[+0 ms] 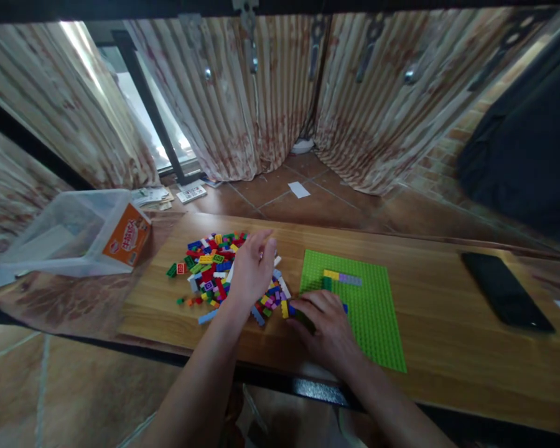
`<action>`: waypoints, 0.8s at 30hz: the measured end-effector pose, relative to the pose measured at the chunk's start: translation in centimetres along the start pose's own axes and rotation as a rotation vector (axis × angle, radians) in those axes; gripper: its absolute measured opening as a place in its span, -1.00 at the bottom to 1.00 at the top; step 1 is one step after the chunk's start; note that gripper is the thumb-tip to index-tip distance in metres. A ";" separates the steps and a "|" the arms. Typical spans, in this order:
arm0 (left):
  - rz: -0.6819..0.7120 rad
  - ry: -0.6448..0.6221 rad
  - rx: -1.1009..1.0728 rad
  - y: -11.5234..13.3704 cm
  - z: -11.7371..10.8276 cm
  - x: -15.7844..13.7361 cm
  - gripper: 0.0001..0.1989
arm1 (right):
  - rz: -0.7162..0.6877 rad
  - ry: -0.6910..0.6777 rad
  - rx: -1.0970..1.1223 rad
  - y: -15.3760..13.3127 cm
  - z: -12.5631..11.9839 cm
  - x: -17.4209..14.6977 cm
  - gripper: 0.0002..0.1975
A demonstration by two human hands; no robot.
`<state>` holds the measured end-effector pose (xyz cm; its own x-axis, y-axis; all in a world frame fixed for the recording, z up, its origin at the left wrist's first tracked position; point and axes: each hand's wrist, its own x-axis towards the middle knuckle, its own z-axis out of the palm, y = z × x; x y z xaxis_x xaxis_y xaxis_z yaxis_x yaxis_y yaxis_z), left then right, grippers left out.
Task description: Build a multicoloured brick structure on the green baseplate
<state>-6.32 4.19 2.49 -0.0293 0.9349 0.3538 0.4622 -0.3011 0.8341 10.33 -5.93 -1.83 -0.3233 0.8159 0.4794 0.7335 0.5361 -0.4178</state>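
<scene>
My left hand (253, 269) is over the right part of a pile of mixed toy building bricks (210, 274), its thumb and fingers apart. Nothing clearly shows between them. My right hand (325, 320) lies across the left edge of a green studded baseplate (373, 323), fingers curled around bricks. A yellow brick (284, 309) with a bit of blue beside it sticks out at its fingertips; the rest is hidden by the hand. On the baseplate, just beyond that hand, sit a yellow brick (331, 274), a purple-and-grey brick row (350, 279) and a dark green brick (326, 284).
A clear plastic box (93, 249) with an orange label stands left of the pile. Toward the right end of the wooden table (429, 298) lies a black phone (506, 291). Striped curtains (270, 99) hang beyond the table, and papers (152, 197) lie behind the box.
</scene>
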 end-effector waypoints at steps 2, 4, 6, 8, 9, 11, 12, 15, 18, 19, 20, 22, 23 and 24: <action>-0.045 0.065 -0.053 -0.1 -0.6 0.4 -0.68 | -0.004 -0.014 -0.013 0.0 0.1 0.2 -0.74; -0.106 0.154 -0.133 -0.1 -1.3 0.9 -0.70 | -0.012 -0.021 -0.018 -0.3 0.3 0.4 -0.75; -0.161 0.254 -0.232 -0.1 -2.0 1.5 -0.70 | -0.023 -0.022 -0.012 -0.8 0.4 0.6 -0.76; -0.199 0.349 -0.332 -0.1 -2.8 1.9 -0.69 | -0.028 -0.024 -0.002 -1.3 0.7 0.8 -0.77; -0.215 0.386 -0.377 -0.2 -3.2 2.0 -0.68 | -0.024 -0.023 0.001 -1.5 0.9 0.9 -0.78; -0.259 0.438 -0.463 -0.3 -3.9 2.1 -0.68 | 0.003 -0.006 -0.003 -1.7 1.3 1.3 -0.80; -0.287 0.452 -0.507 -0.4 -4.2 2.1 -0.68 | 0.025 0.011 -0.011 -1.7 1.5 1.5 -0.81; -0.368 0.438 -0.643 -0.2 -4.6 1.9 -0.70 | 0.091 0.062 -0.059 -1.2 1.9 2.2 -0.82; -0.402 0.391 -0.740 0.0 -4.5 1.7 -0.73 | 0.152 0.086 -0.121 -0.4 2.2 3.2 -0.80; -0.402 0.383 -0.762 0.1 -4.3 1.6 -0.74 | 0.170 0.085 -0.133 -0.2 2.2 3.5 -0.80; -0.402 0.375 -0.780 0.2 -4.1 1.6 -0.76 | 0.187 0.082 -0.139 0.0 2.3 3.9 -0.79; -0.401 0.355 -0.807 0.4 -3.7 1.4 -0.78 | 0.207 0.064 -0.132 0.1 2.5 4.6 -0.79; -0.403 0.337 -0.816 0.6 -3.5 1.3 -0.78 | 0.211 0.054 -0.122 0.0 2.7 4.9 -0.78; -0.405 0.317 -0.819 0.7 -3.4 1.2 -0.79 | 0.211 0.044 -0.110 -0.1 2.8 5.1 -0.78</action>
<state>-9.04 4.49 4.92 -0.3441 0.9385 -0.0275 -0.3934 -0.1175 0.9118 6.94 -1.18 -1.51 -0.1315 0.8958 0.4245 0.8436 0.3260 -0.4267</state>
